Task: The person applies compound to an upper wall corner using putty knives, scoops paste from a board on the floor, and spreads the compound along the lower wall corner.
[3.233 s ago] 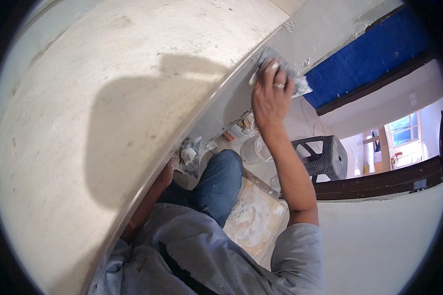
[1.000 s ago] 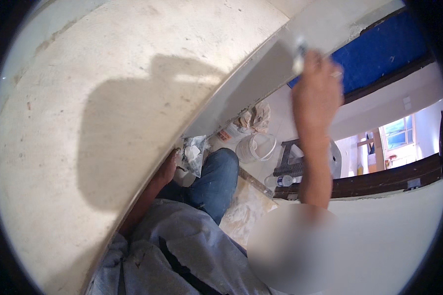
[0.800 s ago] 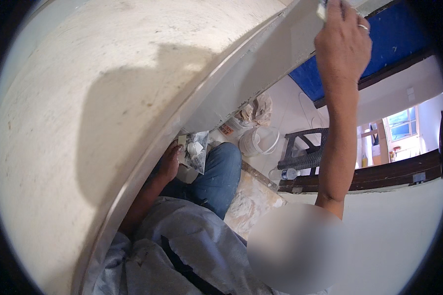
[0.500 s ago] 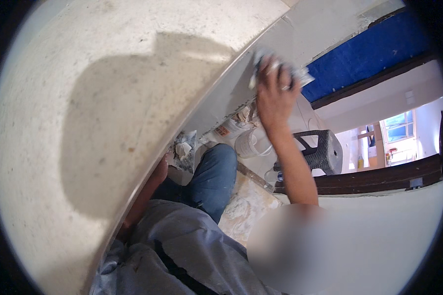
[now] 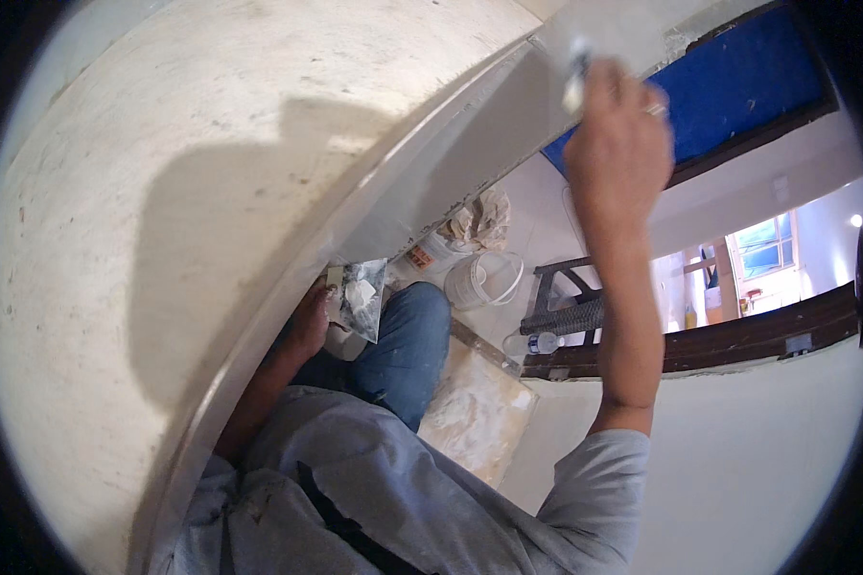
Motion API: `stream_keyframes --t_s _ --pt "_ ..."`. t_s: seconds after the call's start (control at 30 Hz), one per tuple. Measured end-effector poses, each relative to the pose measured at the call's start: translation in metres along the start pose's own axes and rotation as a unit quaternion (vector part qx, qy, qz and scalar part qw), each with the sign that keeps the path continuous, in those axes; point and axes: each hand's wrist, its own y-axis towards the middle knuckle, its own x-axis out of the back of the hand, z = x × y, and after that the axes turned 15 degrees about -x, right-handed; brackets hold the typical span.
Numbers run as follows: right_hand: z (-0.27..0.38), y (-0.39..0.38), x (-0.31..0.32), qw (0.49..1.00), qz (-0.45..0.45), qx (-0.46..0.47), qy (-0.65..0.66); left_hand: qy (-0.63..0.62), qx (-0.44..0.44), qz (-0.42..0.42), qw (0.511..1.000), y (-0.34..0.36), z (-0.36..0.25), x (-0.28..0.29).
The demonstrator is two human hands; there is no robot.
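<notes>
Right hand (image 5: 618, 144), 2 o'clock, grips a blurred tool (image 5: 574, 91); left hand (image 5: 311, 316), 9 o'clock, holds paste-loaded plate (image 5: 369, 318); grey strip (image 5: 484, 125) at 12 looks mostly smooth, ragged edge (image 5: 679, 44) at 1 unfinished.

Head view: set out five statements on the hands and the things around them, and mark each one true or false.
1. The left hand holds a flat plate with white paste on it. True.
2. The right hand is empty. False: it grips a tool, which is blurred in this picture.
3. A white bucket with a thin handle shows to the right of the flat plate. True.
4. The large panel to the right of the right hand is yellow. False: it is blue.
5. The right arm's sleeve is grey and ends above the elbow. True.
</notes>
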Motion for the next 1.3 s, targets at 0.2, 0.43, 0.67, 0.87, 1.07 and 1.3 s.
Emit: stream_keyframes --t_s 0.2,0.43,0.67,0.87,1.07,1.3 --pt "0.004 0.043 -0.027 0.99 -0.102 -0.086 -0.044 0.041 0.0 -0.022 0.999 -0.003 -0.003 -0.004" --pt "0.052 -0.048 -0.062 0.999 0.03 -0.009 -0.012 -0.201 0.12 -0.071 0.97 -0.005 0.02 -0.01" --pt "0.084 -0.12 -0.056 0.958 0.274 0.016 0.082 0.106 -0.023 -0.027 0.994 -0.013 0.024 -0.01" --pt "0.014 -0.044 -0.015 0.993 0.08 -0.068 0.056 0.074 -0.002 -0.027 0.997 -0.003 -0.004 0.0" --pt "0.0 0.047 -0.007 0.996 -0.077 -0.046 0.007 -0.047 0.007 -0.001 0.999 0.017 -0.049 0.024" --pt "0.034 -0.056 -0.078 0.996 -0.078 -0.05 0.016 -0.086 0.06 0.024 0.994 0.014 -0.047 0.023"
